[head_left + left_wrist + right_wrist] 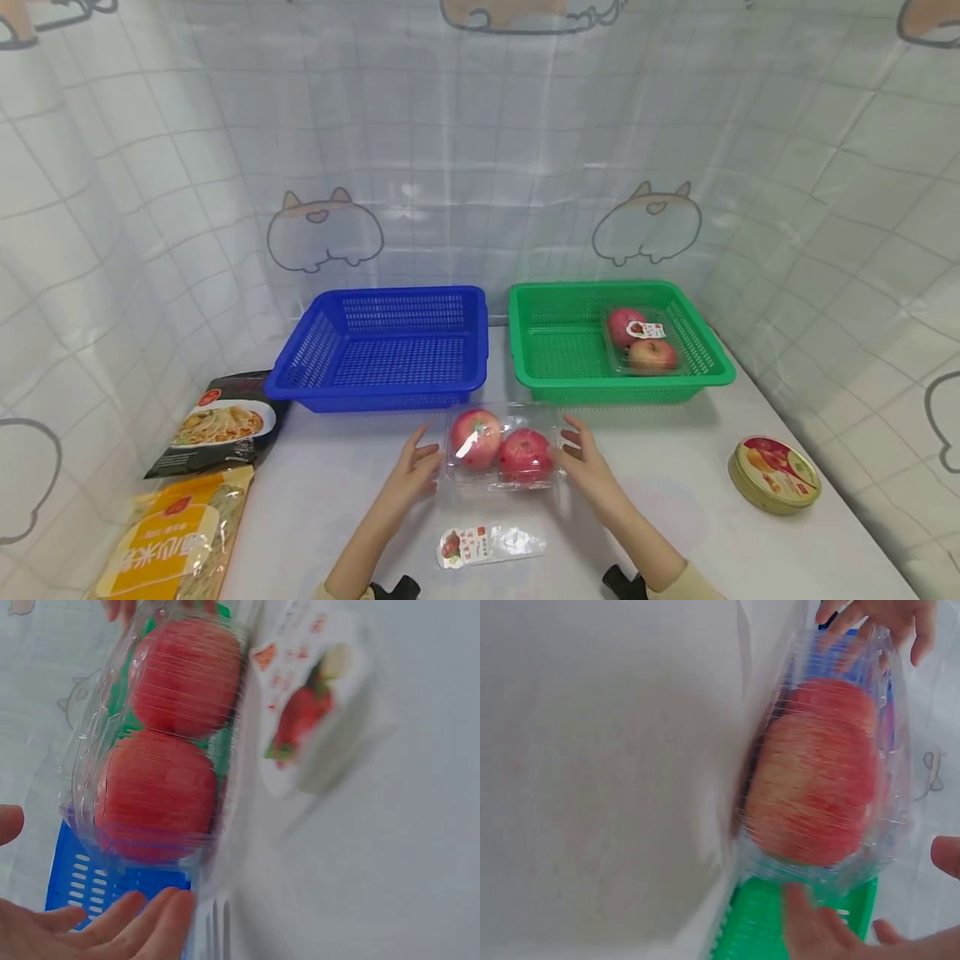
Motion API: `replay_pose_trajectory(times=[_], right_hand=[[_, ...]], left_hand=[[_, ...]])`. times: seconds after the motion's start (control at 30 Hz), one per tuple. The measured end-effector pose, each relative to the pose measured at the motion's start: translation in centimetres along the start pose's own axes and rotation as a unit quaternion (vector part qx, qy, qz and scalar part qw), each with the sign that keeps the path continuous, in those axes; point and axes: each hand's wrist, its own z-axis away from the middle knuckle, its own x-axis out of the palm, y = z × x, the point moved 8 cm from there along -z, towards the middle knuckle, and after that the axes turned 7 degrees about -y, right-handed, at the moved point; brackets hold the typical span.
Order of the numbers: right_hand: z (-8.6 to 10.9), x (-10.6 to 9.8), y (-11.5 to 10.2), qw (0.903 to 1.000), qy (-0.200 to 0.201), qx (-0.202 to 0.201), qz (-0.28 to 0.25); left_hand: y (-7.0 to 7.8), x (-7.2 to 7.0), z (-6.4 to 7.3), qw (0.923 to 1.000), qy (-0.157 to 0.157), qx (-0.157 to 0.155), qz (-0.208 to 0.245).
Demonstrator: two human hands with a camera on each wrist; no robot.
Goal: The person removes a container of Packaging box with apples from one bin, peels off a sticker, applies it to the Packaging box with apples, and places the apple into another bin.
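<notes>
Clear two-apple clamshell [501,450] between left hand [412,472] and right hand [588,471], long axis left-right; fingers spread, neither gripping; right appears nearer.

Red apples [525,457]; blue basket [375,393]; green basket [570,343]; gridded curtain [480,158].

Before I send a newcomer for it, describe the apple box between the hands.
Find the blue basket and green basket. In front of them, between left hand and right hand, is a clear box of two apples. Unlike the green basket's labelled pack, it's unlabelled.
</notes>
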Motion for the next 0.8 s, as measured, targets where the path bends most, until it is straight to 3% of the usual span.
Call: replay_pose_trajectory(times=[0.13,0.23,0.37,0.5,0.57,0.63,0.73,0.8], right_hand=[[1.3,-0.6,-2.2,0.9945,0.052,-0.066,0.062],[2.3,-0.1,-3.6,0.9868,0.058,-0.123,0.089],[3.3,2.2,-4.5,0.9746,-0.016,-0.188,0.121],[4.1,5.5,-4.3,0.9465,-0.13,-0.23,0.186],[4.4,7.1,-3.8,0.9202,-0.173,-0.243,0.253],[4.6,8.4,-3.1,0.8885,-0.202,-0.249,0.329],[4.6,9.8,-2.0,0.8374,-0.22,-0.242,0.438],[4.6,10.5,-1.5,0.8137,-0.228,-0.233,0.481]], left_hand=[[0.2,-0.6,1.4,0.9982,0.038,0.006,-0.045],[0.3,-0.7,2.3,0.9949,0.064,-0.002,-0.078],[0.2,-0.5,3.0,0.9899,0.07,-0.015,-0.122],[0.0,0.6,3.3,0.9803,0.014,-0.002,-0.197],[0.2,1.6,3.5,0.9672,-0.029,0.027,-0.251],[0.5,2.6,3.7,0.9463,-0.065,0.068,-0.309],[0.9,4.0,4.1,0.9,-0.089,0.13,-0.406],[1.2,4.7,4.3,0.8714,-0.089,0.156,-0.457]])
